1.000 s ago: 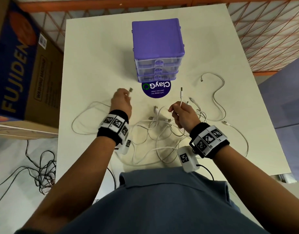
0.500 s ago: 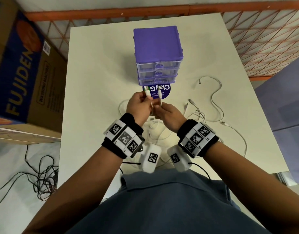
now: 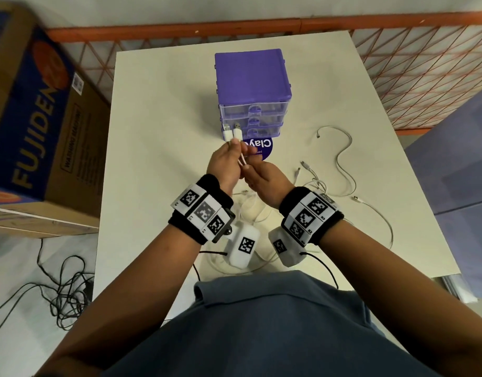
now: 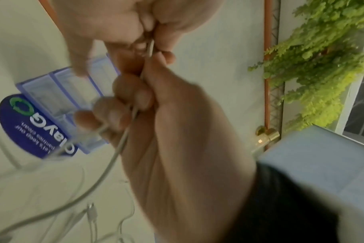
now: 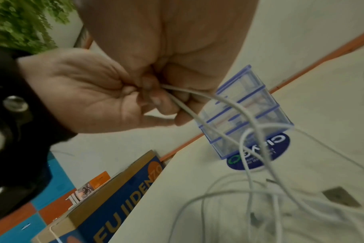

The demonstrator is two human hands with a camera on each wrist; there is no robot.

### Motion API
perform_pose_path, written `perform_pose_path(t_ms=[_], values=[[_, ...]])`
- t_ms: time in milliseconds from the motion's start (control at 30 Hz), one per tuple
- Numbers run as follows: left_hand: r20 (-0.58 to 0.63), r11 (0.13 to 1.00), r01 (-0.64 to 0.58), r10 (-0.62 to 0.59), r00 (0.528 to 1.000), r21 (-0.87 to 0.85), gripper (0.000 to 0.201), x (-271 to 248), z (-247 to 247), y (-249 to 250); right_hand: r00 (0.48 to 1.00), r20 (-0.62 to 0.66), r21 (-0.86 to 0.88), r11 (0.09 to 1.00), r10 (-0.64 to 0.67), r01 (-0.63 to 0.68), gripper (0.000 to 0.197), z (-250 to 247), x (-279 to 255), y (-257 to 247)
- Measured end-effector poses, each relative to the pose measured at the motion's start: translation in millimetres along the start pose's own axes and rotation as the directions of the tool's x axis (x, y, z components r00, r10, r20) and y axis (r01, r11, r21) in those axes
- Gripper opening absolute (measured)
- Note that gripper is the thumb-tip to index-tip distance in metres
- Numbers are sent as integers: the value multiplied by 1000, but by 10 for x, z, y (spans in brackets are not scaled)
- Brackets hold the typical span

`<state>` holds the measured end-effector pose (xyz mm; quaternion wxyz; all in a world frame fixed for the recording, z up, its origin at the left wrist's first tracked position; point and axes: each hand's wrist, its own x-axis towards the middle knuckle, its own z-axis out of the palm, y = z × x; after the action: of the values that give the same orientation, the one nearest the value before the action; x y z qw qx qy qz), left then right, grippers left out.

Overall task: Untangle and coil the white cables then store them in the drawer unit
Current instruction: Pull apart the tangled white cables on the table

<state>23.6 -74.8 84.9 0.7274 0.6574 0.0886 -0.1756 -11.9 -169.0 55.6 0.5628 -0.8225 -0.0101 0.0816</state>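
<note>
My left hand (image 3: 235,146) pinches the two USB plugs (image 3: 232,133) of a white cable side by side, raised just in front of the purple drawer unit (image 3: 252,74). My right hand (image 3: 248,170) grips the same cable's two strands right below, fingers curled round them. In the right wrist view both strands (image 5: 197,118) run from the two hands down to the table. The left wrist view shows the cable (image 4: 112,157) passing through the curled right fingers (image 4: 125,105). All three drawers (image 5: 243,115) are closed. More white cables (image 3: 343,164) lie loose on the right, and a tangle (image 3: 250,210) sits under my wrists.
A round blue sticker (image 3: 263,148) lies at the foot of the drawer unit on the white table (image 3: 158,131). A large cardboard box (image 3: 38,118) stands off the table's left edge, black wires (image 3: 63,295) trail on the floor, and an orange mesh railing (image 3: 424,77) runs behind.
The hands were apart, each with one plug. They came together, both plugs went into my left hand and rose toward the drawers, and my right hand slid down onto the strands.
</note>
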Motion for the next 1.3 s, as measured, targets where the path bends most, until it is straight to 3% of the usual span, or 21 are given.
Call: perform_pose_path(t_ms=[167,267,367,467,567,667,800,900,967,1067,1133,1167,1200,1233,1300], values=[[-182,899,-58,-25,983,-434,39,215,-310,347,996,21,-42,996,85,-84,33,-131,-97,273],[-113,836,-46,-19,993,-547,37,270,-427,345,996,-46,-47,996,74,-76,23,-154,-94,289],[144,913,115,-63,988,-390,27,116,-221,112,994,-110,-29,999,20,-23,22,-118,-14,211],[271,979,105,-55,961,-175,34,-48,-3,-104,991,-133,-64,998,-12,3,17,-90,34,156],[174,962,113,-70,982,-247,35,8,-31,-46,996,-88,-99,994,27,-35,20,-129,15,201],[46,918,81,-69,997,-388,32,184,-222,184,996,-51,-251,965,71,-82,27,-234,-106,343],[-80,870,10,-57,995,-494,33,344,-509,415,987,-85,-276,948,139,-157,30,-323,-273,534],[-127,859,6,-82,988,-512,34,408,-597,303,965,-206,-209,957,160,-203,34,-321,-233,569],[-106,895,106,-167,980,-434,37,406,-586,104,934,-299,-142,959,193,-244,29,-334,-177,573],[-23,928,357,-361,932,-111,53,317,-550,-122,915,-347,-117,959,203,-257,23,-380,-129,576],[69,853,489,-507,859,182,68,222,-548,-149,908,-354,-98,956,226,-276,22,-404,-109,589],[94,795,500,-559,824,342,73,150,-525,-115,902,-353,-83,952,249,-295,22,-418,-97,596],[95,746,450,-559,824,490,75,75,-475,-78,898,-347,-73,947,270,-313,23,-431,-86,598],[87,712,353,-501,861,607,71,2,-409,-32,898,-337,-77,943,282,-325,23,-443,-80,595],[108,701,66,-201,974,710,52,-139,-249,26,915,-299,-129,938,272,-321,22,-445,-81,568]])
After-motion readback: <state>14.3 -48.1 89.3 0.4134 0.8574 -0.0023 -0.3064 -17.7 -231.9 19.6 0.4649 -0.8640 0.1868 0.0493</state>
